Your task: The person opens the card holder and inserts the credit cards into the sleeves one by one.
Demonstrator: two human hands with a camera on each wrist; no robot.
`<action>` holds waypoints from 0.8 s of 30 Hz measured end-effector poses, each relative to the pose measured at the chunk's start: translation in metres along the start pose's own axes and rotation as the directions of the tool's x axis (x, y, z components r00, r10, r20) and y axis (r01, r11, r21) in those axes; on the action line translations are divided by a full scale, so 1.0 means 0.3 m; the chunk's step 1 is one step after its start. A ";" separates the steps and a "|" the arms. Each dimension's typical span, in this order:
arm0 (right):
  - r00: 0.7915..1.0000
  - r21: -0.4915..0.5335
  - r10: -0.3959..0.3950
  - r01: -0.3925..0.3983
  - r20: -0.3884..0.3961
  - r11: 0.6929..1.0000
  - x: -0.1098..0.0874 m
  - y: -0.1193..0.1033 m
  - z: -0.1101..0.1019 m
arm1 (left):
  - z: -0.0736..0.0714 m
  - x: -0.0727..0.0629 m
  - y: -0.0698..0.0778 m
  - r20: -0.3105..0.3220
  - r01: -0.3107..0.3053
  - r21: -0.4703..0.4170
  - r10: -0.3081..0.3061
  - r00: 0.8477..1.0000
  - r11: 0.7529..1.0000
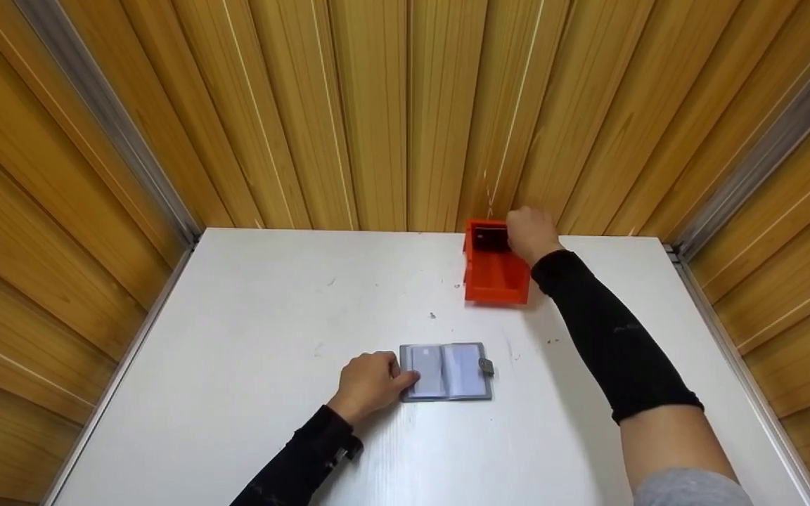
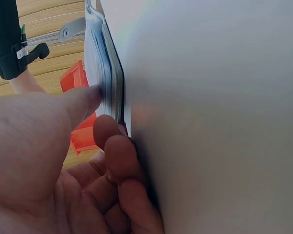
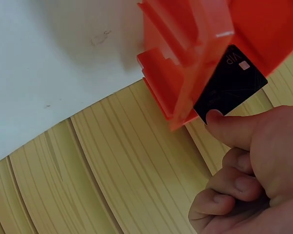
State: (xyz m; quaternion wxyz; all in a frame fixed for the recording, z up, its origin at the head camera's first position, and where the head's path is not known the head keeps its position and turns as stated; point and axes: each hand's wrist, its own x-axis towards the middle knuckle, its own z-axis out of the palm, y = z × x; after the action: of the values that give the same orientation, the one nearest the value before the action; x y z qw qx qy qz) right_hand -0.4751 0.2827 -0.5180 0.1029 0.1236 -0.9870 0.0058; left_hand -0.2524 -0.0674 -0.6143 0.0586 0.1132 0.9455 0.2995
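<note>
An open card holder (image 1: 466, 372) with clear sleeves and a snap strap lies on the white table. My left hand (image 1: 371, 383) pinches its left edge, the thumb on top of the sleeves and the curled fingers against the edge, close over the tabletop. At the back, my right hand (image 1: 533, 232) is over the right rim of a red plastic bin (image 1: 496, 295). Between its thumb and fingers it holds a black card (image 3: 239, 80) with a chip and the letters VIP. The card is at the bin's back end, partly hidden behind the red wall in the right wrist view.
The white table (image 1: 292, 302) ends at a wood-patterned panel wall (image 1: 370, 112) just behind the bin. Similar panels with metal corner posts (image 1: 124, 119) rise on the left and right sides. Small dark marks dot the tabletop.
</note>
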 end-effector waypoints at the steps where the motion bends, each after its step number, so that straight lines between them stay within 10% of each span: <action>1: 1.000 0.004 -0.006 0.006 -0.007 1.000 -0.002 -0.002 -0.005 | -0.002 -0.001 -0.002 0.000 0.001 -0.004 -0.001 1.000 1.000; 24: 1.000 0.077 -0.004 0.002 0.021 0.997 -0.056 -0.009 -0.076 | -0.009 -0.001 0.010 -0.006 -0.011 0.010 0.011 1.000 1.000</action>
State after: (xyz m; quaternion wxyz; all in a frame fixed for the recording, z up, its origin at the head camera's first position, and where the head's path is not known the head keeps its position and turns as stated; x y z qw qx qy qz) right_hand -0.4538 0.2849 -0.4991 0.0877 0.1290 -0.9869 0.0423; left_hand -0.2520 -0.0667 -0.6103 0.0536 0.1179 0.9465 0.2955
